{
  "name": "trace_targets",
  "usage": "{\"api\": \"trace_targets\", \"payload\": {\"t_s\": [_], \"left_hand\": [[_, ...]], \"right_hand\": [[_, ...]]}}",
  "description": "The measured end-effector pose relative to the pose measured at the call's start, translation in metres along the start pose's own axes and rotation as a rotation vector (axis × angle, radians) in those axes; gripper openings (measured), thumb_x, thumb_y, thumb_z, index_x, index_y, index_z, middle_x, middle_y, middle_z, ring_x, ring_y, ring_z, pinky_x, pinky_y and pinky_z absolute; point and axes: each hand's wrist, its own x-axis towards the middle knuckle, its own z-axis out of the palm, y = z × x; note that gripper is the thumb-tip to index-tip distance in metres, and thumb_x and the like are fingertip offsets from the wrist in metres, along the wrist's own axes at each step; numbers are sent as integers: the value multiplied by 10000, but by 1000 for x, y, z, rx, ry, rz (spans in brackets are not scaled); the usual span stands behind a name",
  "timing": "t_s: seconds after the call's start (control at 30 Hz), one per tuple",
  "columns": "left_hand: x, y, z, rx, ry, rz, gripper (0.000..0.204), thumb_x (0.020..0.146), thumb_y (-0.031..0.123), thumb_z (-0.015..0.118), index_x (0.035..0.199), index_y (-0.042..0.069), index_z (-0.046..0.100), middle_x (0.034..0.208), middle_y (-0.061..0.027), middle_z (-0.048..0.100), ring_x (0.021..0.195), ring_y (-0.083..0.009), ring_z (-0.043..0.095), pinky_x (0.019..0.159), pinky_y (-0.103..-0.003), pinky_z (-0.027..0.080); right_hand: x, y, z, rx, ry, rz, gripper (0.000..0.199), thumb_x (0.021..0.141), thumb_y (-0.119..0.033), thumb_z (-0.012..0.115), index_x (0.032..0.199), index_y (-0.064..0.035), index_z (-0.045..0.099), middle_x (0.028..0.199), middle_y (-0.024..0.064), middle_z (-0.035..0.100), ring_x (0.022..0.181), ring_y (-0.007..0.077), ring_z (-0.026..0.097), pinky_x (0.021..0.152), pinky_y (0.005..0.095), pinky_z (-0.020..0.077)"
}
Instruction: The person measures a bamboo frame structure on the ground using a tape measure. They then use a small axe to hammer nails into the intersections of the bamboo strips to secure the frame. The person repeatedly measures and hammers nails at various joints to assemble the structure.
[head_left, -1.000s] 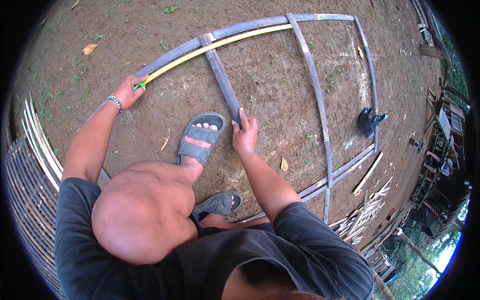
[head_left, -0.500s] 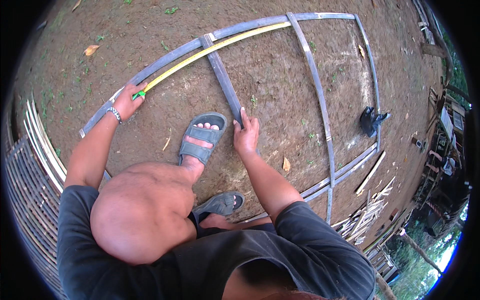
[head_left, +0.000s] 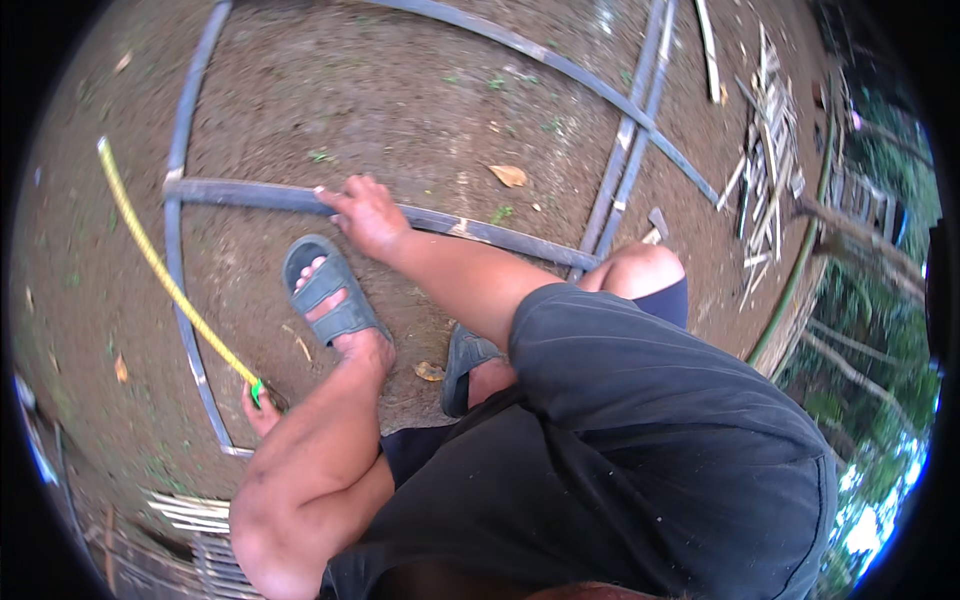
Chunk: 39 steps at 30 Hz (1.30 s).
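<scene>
tape point(head_left: 202, 325) is clasped in left hand point(head_left: 262, 412); grip of right hand point(head_left: 370, 220) on slat point(head_left: 262, 195) cannot be told; if tilted, tape could be buckled.

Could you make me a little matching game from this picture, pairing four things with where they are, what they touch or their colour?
Things:
1. Tape blade
2. Right hand
3. Pile of sticks
4. Left hand

Descriptions:
A. Touching a grey strip
B. Holding a green tape case
C. Yellow
D. Toward the picture's upper right

Right pairs: 1-C, 2-A, 3-D, 4-B
</scene>
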Motion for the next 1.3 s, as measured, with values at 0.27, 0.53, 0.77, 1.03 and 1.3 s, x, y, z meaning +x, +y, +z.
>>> {"api": "trace_targets", "payload": {"t_s": [0.27, 0.53, 0.77, 1.03, 1.3], "left_hand": [[80, 124, 42, 931, -950, 507, 283, 890, 205, 676, 1141, 103, 759, 1064, -58, 751, 955, -250, 701, 810, -438, 523], [93, 144, 58, 1268, -1220, 677, 260, 870, 237, 689, 1068, 112, 800, 1035, -25, 782, 899, -222, 736, 738, -470, 546], [85, 124, 76, 1370, -1102, 733, 468, 791, 402, 764, 1169, 125, 764, 1135, -26, 763, 952, -192, 721, 797, -456, 543], [38, -1, -7, 373, -232, 12, 566, 788, 383, 808, 1232, 64, 661, 1155, -103, 700, 1046, -284, 665, 909, -442, 517], [52, -56, -68, -29, 269, -353, 746, 761, 327, 866, 1323, -16, 517, 1282, -256, 555, 1196, -392, 550, 1046, -438, 448]], "right_hand": [[-6, 1, 3, 44, -53, 47, 459, 902, -175, 662, 1355, -252, 639, 1093, 127, 562, 1127, 331, 531, 992, 449, 442], [-3, -2, -11, 80, -198, 90, 466, 965, -146, 507, 1412, -251, 592, 1277, 113, 557, 1326, 300, 464, 1103, 435, 374], [-8, 0, -13, 130, -169, 86, 447, 974, -176, 503, 1404, -247, 602, 1269, 115, 560, 1318, 301, 468, 1100, 431, 370], [-4, 18, 11, 128, -55, 180, 309, 1003, -263, 526, 1280, -275, 663, 1107, 160, 594, 1074, 366, 578, 945, 478, 489], [2, 6, 9, -38, 58, -45, 514, 806, -145, 781, 1302, -234, 680, 1016, 105, 580, 1007, 312, 582, 884, 453, 488]]}}
